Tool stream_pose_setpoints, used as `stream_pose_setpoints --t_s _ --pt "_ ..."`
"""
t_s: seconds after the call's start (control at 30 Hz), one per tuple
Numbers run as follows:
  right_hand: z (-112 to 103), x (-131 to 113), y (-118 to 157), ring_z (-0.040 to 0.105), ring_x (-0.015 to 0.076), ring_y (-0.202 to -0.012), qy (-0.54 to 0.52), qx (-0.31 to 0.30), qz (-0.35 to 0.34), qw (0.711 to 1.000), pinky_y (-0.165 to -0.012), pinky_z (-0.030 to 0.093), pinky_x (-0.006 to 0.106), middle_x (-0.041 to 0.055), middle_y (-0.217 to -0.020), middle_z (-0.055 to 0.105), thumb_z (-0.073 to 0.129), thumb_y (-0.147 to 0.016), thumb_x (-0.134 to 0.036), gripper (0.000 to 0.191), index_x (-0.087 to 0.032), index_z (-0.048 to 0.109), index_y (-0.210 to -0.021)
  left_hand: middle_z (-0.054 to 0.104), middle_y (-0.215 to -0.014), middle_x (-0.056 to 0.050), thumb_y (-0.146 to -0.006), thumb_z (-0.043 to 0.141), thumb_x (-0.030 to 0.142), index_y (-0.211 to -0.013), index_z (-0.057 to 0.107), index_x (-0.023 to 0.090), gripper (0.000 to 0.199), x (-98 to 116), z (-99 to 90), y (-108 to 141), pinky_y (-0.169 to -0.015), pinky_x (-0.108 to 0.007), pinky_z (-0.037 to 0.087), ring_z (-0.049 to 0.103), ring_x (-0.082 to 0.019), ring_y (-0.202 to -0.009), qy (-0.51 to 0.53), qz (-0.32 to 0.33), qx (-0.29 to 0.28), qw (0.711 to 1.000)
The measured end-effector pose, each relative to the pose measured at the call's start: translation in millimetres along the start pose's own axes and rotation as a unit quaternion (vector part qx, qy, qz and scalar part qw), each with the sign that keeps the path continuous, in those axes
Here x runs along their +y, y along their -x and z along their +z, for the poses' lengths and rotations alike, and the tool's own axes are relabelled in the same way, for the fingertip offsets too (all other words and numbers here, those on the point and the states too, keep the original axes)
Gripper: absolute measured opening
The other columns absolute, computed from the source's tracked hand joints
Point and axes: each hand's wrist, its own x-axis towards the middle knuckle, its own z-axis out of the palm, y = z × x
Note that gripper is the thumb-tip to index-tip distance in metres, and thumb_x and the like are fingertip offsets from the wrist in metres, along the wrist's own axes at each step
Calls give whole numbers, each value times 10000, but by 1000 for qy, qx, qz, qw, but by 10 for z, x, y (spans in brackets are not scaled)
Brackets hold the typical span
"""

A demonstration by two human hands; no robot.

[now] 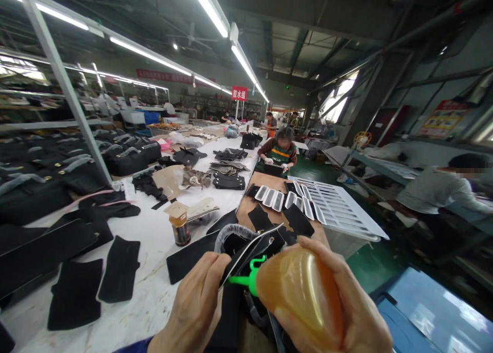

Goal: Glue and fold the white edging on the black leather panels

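Observation:
In the head view my right hand (pixel 358 307) is wrapped round a squeeze bottle (pixel 300 291) of amber liquid, tipped on its side. Its green nozzle (pixel 246 279) points left, with the tip at the edge of a black bag piece (pixel 246 253) that shows a pale edge. My left hand (pixel 198 296) pinches that piece, fingers closed on it. Behind it a plastic-wrapped bag handle (pixel 231 232) curves up. Black cut panels (pixel 119 268) lie flat on the white table to the left. The lower part of the bag is hidden behind my hands and the bottle.
A jar of dark brown liquid (pixel 180 229) stands on the white table (pixel 154 296). Black bags (pixel 46 188) crowd the left side. A co-worker (pixel 283 150) sits beyond the brown board (pixel 254 181). White slotted racks (pixel 339 204) and a blue bin (pixel 435 312) are on the right.

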Motion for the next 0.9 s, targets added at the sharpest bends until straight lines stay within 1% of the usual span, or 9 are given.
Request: stream_pose_setpoints --t_s 0.07,0.2,0.3,0.37,0.47,0.6,0.73,0.8,0.9 --pt "-6 -4 -15 702 284 -1038 -13 -14 -15 1000 -889 592 379 65 -1174 704 736 -773 -398 547 -248 580 -1275 595 -871 -52 -854 372 -71 -1115 516 113 351 8 -8 -8 -744 -169 506 591 -113 -785 -3 8 4 1000" --pt "-14 -12 -25 700 279 -1043 8 -11 3 1000 -875 595 373 71 -1193 695 728 -788 -369 534 -252 565 -1284 581 -863 -42 -830 384 -83 -1117 514 110 369 9 -15 27 -750 -166 504 581 -108 -771 3 12 -2 1000" --pt "4 -13 -10 702 276 -1038 8 -16 -11 1000 -867 597 370 69 -1179 702 717 -795 -384 529 -253 560 -1284 575 -879 -42 -842 404 -74 -1127 511 116 359 -10 -4 86 -762 -169 503 581 -111 -788 7 10 -5 1000" --pt "28 -8 -1 708 268 -1015 14 -5 -15 1000 -888 591 381 57 -1148 712 710 -798 -408 518 -261 560 -1271 571 -884 -36 -846 407 -77 -1138 510 127 371 -28 7 119 -777 -174 501 575 -108 -784 13 1 -11 1000" --pt "62 16 5 705 265 -1013 43 26 5 999 -872 591 392 59 -1188 696 686 -814 -445 501 -271 561 -1267 569 -887 -37 -853 419 -82 -1152 512 120 372 -48 13 137 -791 -181 497 572 -109 -784 3 -8 -18 1000" --pt "64 47 36 691 289 -1057 50 20 11 998 -871 590 404 74 -1193 695 699 -803 -441 530 -261 561 -1282 568 -929 -65 -863 418 -90 -1182 522 102 387 -37 -5 105 -760 -186 500 574 -119 -822 2 12 -18 1000" --pt "51 43 78 715 284 -985 12 1 -10 1000 -885 597 415 58 -1151 710 740 -763 -395 568 -270 569 -1290 533 -926 -48 -852 393 -121 -1209 539 151 472 -13 -17 91 -691 -168 481 542 -98 -781 26 5 -53 998" --pt "58 54 81 715 283 -979 11 5 3 1000 -879 598 421 61 -1153 708 738 -765 -398 555 -271 575 -1280 522 -935 -48 -838 386 -136 -1173 552 154 473 -12 -11 103 -692 -165 477 535 -97 -786 28 6 -57 998" --pt "82 134 64 693 291 -1041 35 26 48 998 -893 585 441 76 -1216 685 711 -792 -443 532 -265 570 -1273 522 -946 -55 -844 391 -129 -1141 563 140 436 -25 -8 127 -720 -166 480 541 -100 -799 22 8 -54 998"
